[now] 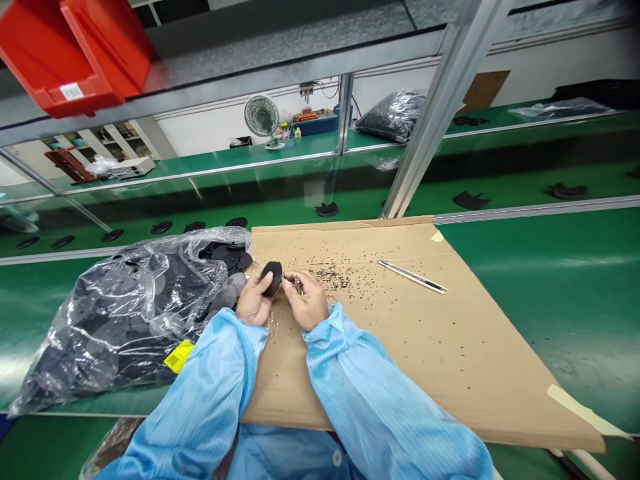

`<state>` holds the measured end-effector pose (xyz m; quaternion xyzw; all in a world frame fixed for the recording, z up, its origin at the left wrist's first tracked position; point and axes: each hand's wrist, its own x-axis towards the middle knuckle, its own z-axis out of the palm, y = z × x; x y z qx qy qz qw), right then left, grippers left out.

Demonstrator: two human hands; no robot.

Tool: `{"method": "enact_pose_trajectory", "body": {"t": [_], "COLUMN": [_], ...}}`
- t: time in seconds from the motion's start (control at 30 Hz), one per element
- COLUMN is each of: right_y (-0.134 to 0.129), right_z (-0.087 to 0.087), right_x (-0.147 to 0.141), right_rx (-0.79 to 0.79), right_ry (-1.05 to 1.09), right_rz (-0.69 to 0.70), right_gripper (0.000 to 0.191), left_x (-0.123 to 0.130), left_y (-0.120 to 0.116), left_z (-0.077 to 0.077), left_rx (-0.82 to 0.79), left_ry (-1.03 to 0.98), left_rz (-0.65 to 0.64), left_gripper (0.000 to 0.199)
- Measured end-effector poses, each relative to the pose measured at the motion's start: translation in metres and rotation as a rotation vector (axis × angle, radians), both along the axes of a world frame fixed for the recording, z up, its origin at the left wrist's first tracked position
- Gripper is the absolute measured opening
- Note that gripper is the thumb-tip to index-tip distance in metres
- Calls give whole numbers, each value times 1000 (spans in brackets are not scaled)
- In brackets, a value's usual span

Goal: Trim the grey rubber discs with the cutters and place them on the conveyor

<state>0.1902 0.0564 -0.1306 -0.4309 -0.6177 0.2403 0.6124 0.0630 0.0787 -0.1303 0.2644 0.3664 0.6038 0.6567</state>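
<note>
My left hand (255, 301) grips a flat black oval disc (273, 279), tilted up over the cardboard. Close against the disc's right edge, my right hand (307, 299) is closed around a small metal tool (299, 287); most of it is hidden by the fingers, so its kind does not show. Small black scraps (337, 277) lie scattered on the cardboard sheet (400, 360) just beyond my right hand. To the left, a clear plastic bag (125, 313) full of similar black discs has its mouth turned towards my left hand, with loose discs (227, 293) spilling out.
A slim cutter knife (413, 276) lies on the cardboard to the right. Behind the green bench runs a green belt (285, 213) carrying spaced-out black pieces (327, 209). A metal post (430, 113) stands at the cardboard's far edge. A red bin (100, 67) sits on the shelf overhead.
</note>
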Motion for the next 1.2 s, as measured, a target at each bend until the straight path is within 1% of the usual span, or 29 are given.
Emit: {"method": "enact_pose_trajectory", "body": {"t": [0.07,0.1,0.17,0.2,0.23,0.3,0.33,0.37,0.4,0.43,0.5,0.57,0.63,0.67,0.77,0.87,0.97,1.03,1.13,1.2], "right_y": [3,4,7,8,9,9,9,9,8,8,8,9,11,12,14,16,17,18,19,20], "right_z": [-2,-3,-4,-5,-5,-5,-4,-4,-3,-3,-3,-3,-4,-4,-4,-3,0,1,0,-1], "right_x": [0,1,1,1,1,1,1,1,1,1,1,0,-1,-2,-2,0,3,4,3,2], "right_rx": [-81,-116,-163,-175,-181,-184,-184,-183,-185,-189,-206,-229,-252,-266,-327,-393,-408,-395,-400,-397], "right_ry": [118,179,288,329,356,382,387,388,387,387,386,402,437,463,549,589,595,599,629,612], "right_rz": [-77,-107,-142,-153,-162,-176,-180,-180,-180,-180,-181,-195,-219,-234,-271,-304,-339,-312,-223,-205], "right_gripper": [16,18,19,20,20,19,19,19,19,18,18,18,18,18,19,19,18,17,15,25], "left_x": [2,4,7,8,9,11,12,14,18,23,38,60,85,98,133,155,163,163,155,144], "left_y": [3,8,24,36,51,87,106,125,143,159,186,206,223,230,251,266,269,263,247,234], "left_z": [5,7,15,20,26,38,43,47,50,51,48,39,29,25,16,13,15,17,24,31], "left_rx": [30,56,140,190,244,336,383,430,466,491,509,497,463,435,343,272,292,347,431,427], "left_ry": [83,138,295,418,572,977,1177,1332,1445,1533,1651,1713,1737,1739,1718,1681,1662,1650,1562,1396], "left_rz": [120,160,197,218,243,330,355,370,367,338,240,128,45,24,23,29,64,109,202,276], "left_gripper": [39,40,42,43,43,41,42,44,47,52,62,63,55,50,43,41,35,33,47,53]}}
